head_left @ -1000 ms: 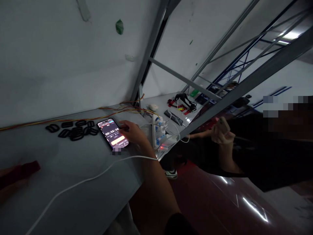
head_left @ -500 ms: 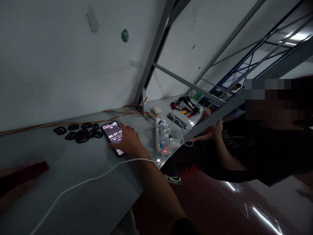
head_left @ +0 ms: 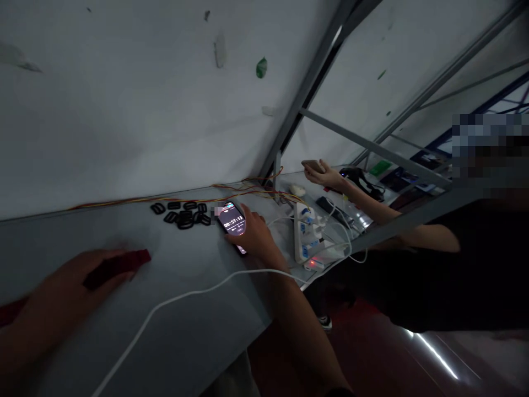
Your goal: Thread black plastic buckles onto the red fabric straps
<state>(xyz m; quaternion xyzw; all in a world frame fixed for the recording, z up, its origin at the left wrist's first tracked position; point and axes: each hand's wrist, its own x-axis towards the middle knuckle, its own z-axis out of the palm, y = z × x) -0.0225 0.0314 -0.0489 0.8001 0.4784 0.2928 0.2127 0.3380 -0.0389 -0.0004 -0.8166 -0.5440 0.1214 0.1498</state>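
My left hand [head_left: 68, 286] is closed around a dark red strap [head_left: 119, 266] that looks like folded webbing, held above the grey table at the left. The strap's short end sticks out past my fingertips. Farther right, my right hand [head_left: 258, 237] grips a phone [head_left: 233, 223] by its edges, thumb across the lower screen. Its lit screen shows a timer at 00:57:13. Just left of the phone lies a loose pile of black slide buckles [head_left: 185, 216], touched by neither hand.
A white power strip [head_left: 300, 234] with plugs and a glowing red light sits right of my right hand. A white cable [head_left: 198, 291] crosses the grey table [head_left: 177, 342]. Thin wires [head_left: 165, 199] run along the wall. Beyond the metal frame, a co-worker's hand [head_left: 328, 176] holds up another phone [head_left: 313, 166].
The view has swung left, so the table things appear farther right. More of my left hand and its strap shows. The timer advanced one second. The co-worker's hand now holds up a phone.
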